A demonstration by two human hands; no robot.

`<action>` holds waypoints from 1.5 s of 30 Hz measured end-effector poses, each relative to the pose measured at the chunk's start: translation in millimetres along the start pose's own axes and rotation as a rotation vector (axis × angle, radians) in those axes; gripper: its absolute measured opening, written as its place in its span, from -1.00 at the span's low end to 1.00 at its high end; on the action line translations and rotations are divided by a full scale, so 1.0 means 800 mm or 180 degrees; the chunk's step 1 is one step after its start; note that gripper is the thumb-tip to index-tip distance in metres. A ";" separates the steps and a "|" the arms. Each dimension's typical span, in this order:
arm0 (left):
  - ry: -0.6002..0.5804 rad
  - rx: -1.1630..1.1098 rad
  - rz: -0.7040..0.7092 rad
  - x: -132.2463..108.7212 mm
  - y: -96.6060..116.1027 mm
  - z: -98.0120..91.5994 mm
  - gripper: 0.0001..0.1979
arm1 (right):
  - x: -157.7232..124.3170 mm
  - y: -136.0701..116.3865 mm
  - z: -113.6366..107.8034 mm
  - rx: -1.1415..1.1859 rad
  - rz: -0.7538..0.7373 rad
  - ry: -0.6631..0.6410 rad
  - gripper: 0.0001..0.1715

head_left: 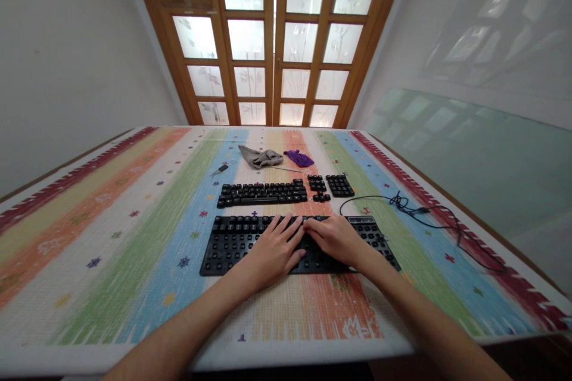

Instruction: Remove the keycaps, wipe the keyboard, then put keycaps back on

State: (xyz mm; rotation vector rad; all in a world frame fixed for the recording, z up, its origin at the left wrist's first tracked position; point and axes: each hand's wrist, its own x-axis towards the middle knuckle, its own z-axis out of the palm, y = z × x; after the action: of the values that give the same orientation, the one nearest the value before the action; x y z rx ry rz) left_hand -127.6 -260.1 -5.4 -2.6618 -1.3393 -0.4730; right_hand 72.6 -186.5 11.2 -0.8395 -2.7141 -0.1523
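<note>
A black keyboard (236, 248) lies flat on the table in front of me. Keycaps sit along the left part of its upper rows, while bare switches show lower down and on the right. My left hand (280, 245) rests on the middle of the keyboard, fingers stretched toward its top row. Beside it, my right hand (333, 237) is curled with its fingertips pressed together at the top row, close to the left fingertips. Whatever those fingers may hold is hidden. Just behind the keyboard, loose black keycaps (263, 193) stand grouped in keyboard layout.
A grey cloth (260, 158) and a purple cloth (299, 158) lie farther back, with a thin rod (286, 169) near them. A small black-handled tool (220, 170) is to their left. The keyboard's cable (406, 208) trails rightward over the striped tablecloth (147, 238).
</note>
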 end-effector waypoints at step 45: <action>-0.0183 -0.0007 -0.0172 -0.003 -0.003 -0.002 -0.44 | 0.167 0.123 0.043 0.0131 0.0846 -0.0358 -0.76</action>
State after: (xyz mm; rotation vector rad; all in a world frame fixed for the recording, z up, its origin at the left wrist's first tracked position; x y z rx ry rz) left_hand -131.4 -261.2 -4.5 -2.6663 -1.4304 -0.4068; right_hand 14.8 -27.7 21.1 -1.2181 -2.6631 0.0084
